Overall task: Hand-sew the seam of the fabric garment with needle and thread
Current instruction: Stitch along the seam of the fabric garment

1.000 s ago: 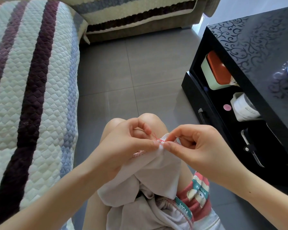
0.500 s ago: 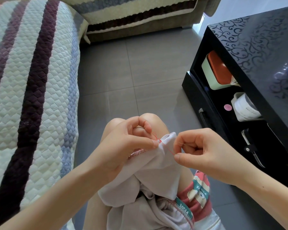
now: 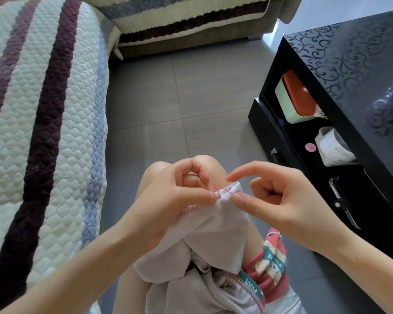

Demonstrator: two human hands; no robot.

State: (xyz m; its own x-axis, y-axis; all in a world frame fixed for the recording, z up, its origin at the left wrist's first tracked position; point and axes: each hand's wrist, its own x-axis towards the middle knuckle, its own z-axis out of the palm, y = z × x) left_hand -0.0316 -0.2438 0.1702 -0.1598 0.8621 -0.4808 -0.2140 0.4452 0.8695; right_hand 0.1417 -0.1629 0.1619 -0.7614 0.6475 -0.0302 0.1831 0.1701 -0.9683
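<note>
Two striped quilted covers frame the scene: one sofa cover [image 3: 43, 109] fills the left side and a second cover [image 3: 191, 17] runs along the top, with grey floor tiles [image 3: 179, 98] between them. One glossy black table [image 3: 349, 64] stands at the right. Its open shelf holds one green box [image 3: 281, 103] with an orange lid, one white tub [image 3: 334, 146] and one small pink disc [image 3: 310, 147].

A seated person works over two bare knees [image 3: 204, 163] in printed red shorts [image 3: 272, 261]. One pale garment [image 3: 225, 223] lies bunched in the lap, its edge raised between two hands. The left hand [image 3: 168, 200] pinches that edge between thumb and forefinger. The right hand [image 3: 288, 200] has its forefinger lifted and straight, its thumb tip touching the cloth and its other fingers curled. One red thread [image 3: 217, 188] loops above the seam, beside a short row of red stitches. One thin sliver, apparently the needle [image 3: 254, 183], shows at the curled fingers, but whether they hold it cannot be told.
</note>
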